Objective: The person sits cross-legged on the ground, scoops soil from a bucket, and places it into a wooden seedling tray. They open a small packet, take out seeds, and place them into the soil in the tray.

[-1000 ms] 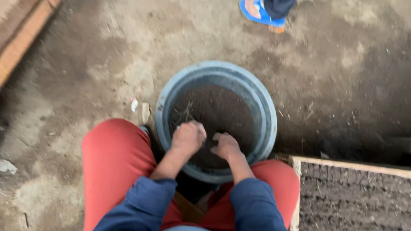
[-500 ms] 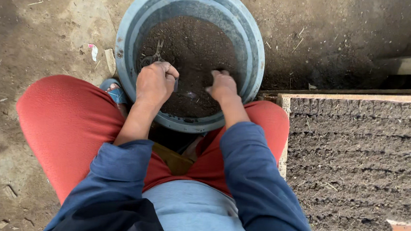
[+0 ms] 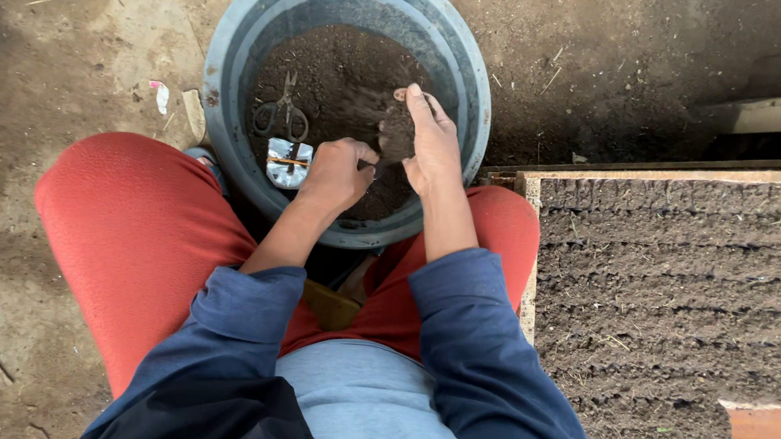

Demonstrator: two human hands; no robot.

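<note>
A: What are the hands doing?

B: The left hand point(image 3: 338, 174) is curled into a loose fist over the soil point(image 3: 347, 77); half a second ago it sat further left. The right hand point(image 3: 428, 142) is now spread flat, cupping dark soil.

A: And around them?

B: A grey basin point(image 3: 237, 33) at upper centre holds scissors point(image 3: 281, 118) and a small silvery packet point(image 3: 287, 162), now uncovered. A soil-filled wooden tray point(image 3: 688, 305) lies at right.

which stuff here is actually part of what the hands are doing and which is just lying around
In use:
- left hand, closed, over the soil
- right hand, open, cupping soil
- soil in the basin
- grey round basin

Lying about:
- scissors on the soil, untouched
- small shiny packet on the soil
- wooden tray of furrowed soil
- scraps on the ground
</note>
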